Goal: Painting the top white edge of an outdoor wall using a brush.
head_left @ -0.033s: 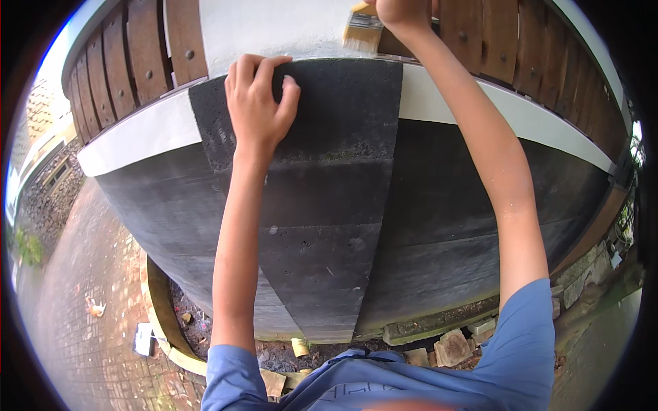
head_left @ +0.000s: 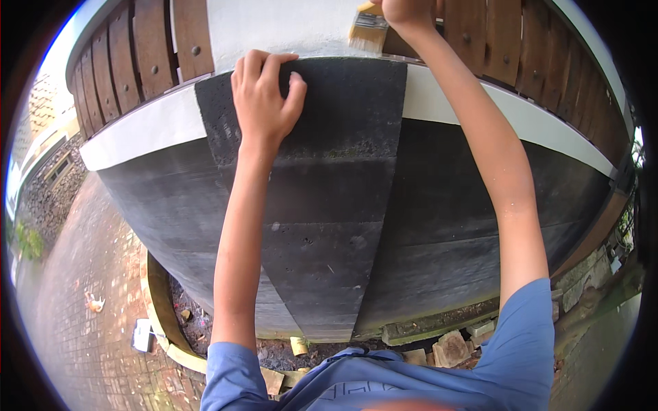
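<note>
At the top of the view my right hand [head_left: 409, 15] grips a flat paintbrush [head_left: 369, 29] with a yellow handle, a metal band and pale bristles. Its bristle tips are at the lower right of a white post [head_left: 288, 29], just above the black ledge. My left hand [head_left: 264, 92] rests on the upper edge of a black concrete pillar [head_left: 343, 103], fingers bent over the top and thumb apart. Nothing shows in that hand, though some fingertips are hidden. The top of my right hand is cut off by the frame.
Brown wooden slats [head_left: 154, 51] flank the post, above a white band [head_left: 147, 137] on the dark wall [head_left: 452, 198]. Below are a curved planter edge [head_left: 152, 301], a yellow can [head_left: 299, 346], loose stones [head_left: 452, 348], a white container [head_left: 142, 335] and a cat-like animal [head_left: 94, 302] on paving.
The view has shifted slightly, so the wall, post and both hands sit a little farther right. Both hands keep their places, the right still holding the paintbrush.
</note>
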{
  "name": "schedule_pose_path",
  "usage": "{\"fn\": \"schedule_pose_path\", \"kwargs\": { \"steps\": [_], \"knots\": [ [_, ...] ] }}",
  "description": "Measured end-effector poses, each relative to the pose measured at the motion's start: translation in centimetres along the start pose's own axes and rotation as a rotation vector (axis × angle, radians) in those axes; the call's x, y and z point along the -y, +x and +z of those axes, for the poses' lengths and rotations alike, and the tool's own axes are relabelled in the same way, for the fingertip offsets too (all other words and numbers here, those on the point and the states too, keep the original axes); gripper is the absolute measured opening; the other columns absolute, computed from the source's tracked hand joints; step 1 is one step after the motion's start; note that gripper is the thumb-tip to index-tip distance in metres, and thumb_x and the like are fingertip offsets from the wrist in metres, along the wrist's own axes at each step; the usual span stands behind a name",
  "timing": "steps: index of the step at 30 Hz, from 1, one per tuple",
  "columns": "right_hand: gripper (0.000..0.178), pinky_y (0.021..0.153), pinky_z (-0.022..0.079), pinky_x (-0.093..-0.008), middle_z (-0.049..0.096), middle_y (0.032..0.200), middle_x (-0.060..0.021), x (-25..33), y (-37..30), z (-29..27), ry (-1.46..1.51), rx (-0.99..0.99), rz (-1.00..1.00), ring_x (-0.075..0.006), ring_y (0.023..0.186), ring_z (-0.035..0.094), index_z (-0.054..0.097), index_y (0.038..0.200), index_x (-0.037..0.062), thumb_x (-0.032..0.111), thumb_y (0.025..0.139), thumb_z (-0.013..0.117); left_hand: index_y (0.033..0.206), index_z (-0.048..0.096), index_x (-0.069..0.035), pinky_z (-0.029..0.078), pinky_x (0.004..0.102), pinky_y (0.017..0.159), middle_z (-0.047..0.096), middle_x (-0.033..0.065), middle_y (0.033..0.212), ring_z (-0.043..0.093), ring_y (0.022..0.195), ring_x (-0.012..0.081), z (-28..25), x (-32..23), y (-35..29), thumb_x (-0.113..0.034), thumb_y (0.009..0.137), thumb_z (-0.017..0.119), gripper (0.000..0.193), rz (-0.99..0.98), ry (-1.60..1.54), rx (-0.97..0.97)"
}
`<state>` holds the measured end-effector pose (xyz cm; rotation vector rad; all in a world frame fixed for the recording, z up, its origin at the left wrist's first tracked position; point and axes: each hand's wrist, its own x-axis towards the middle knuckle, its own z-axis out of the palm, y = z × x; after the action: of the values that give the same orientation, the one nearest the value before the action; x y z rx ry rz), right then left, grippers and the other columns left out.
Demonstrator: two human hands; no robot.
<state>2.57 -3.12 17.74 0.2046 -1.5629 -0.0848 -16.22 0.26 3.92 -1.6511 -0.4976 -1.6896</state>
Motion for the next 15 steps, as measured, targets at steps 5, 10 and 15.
{"fn": "schedule_pose_path", "kwargs": {
  "steps": [5, 10, 15],
  "knots": [
    [0.036, 0.032, 0.028, -0.0223, 0.035, 0.048, 0.0055, -0.4, 0.4, 0.2, -0.010, -0.030, 0.058, -0.0045, 0.036, 0.034, 0.035, 0.062, 0.0158, 0.020, 0.094, 0.051, 0.088, 0.065, -0.005, 0.039, 0.0400, 0.086, 0.051, 0.0103, 0.090, 0.051, 0.092, 0.0282, 0.6, -0.3, 0.3, -0.024, 0.074, 0.058, 0.025, -0.051, 0.035, -0.012],
    [0.034, 0.033, 0.027, -0.0222, 0.035, 0.049, 0.0059, 1.9, 2.4, -0.2, 0.496, -0.123, 0.486, -0.0041, 0.037, 0.033, 0.035, 0.063, 0.0156, 0.020, 0.094, 0.048, 0.086, 0.067, -0.003, 0.041, 0.0400, 0.086, 0.055, 0.0123, 0.089, 0.052, 0.093, 0.0298, 0.8, -0.3, 1.3, -0.027, 0.072, 0.056, 0.030, -0.044, 0.020, 0.000],
    [0.032, 0.032, 0.025, -0.0227, 0.035, 0.050, 0.0057, 0.3, 2.2, 0.9, -0.009, -0.057, 0.011, -0.0050, 0.037, 0.032, 0.035, 0.065, 0.0155, 0.021, 0.095, 0.045, 0.095, 0.068, -0.004, 0.040, 0.0401, 0.089, 0.055, 0.0123, 0.091, 0.052, 0.094, 0.0292, -0.3, 0.3, 0.7, -0.029, 0.076, 0.053, 0.035, -0.040, 0.060, 0.074]
  ]
}}
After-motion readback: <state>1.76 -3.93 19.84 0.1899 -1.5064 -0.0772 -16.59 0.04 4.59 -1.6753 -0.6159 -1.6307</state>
